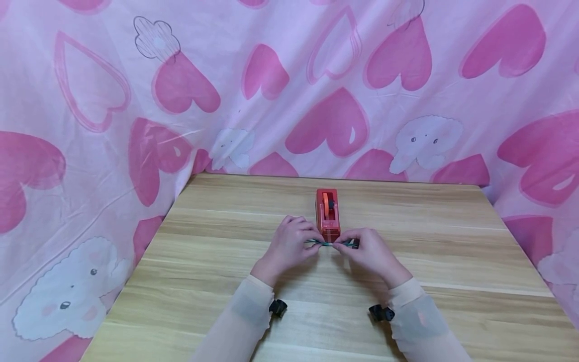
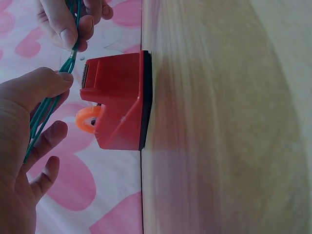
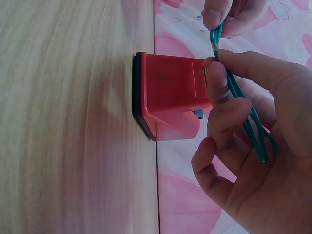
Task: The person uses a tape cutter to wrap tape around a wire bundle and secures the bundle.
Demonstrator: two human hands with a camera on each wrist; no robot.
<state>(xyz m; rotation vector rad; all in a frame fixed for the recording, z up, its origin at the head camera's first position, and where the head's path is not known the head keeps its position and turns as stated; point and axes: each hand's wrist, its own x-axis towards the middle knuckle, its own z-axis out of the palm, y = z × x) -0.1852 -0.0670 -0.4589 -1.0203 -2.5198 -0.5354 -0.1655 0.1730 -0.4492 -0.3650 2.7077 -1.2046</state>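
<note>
A thin bundle of green wire (image 1: 326, 244) stretches between both hands, in front of the red tape dispenser (image 2: 119, 92). My left hand (image 1: 291, 244) pinches its left part between thumb and forefinger, the other fingers loosely bent. On the other side my right hand (image 1: 368, 254) pinches the bundle with thumb and fingertips; strands of the wire (image 3: 248, 119) run back across its palm. Between the two sets of fingertips, a short pale, shiny band (image 3: 215, 48) shows round the strands. An orange ring (image 2: 87, 119) sits in the dispenser.
The dispenser stands upright on the wood-grain table (image 1: 226, 201), just beyond the fingertips. Behind the table's far edge hangs a pink curtain (image 1: 316, 166) with hearts, which also runs along both sides. Black wrist cameras (image 1: 279, 307) are worn at both cuffs.
</note>
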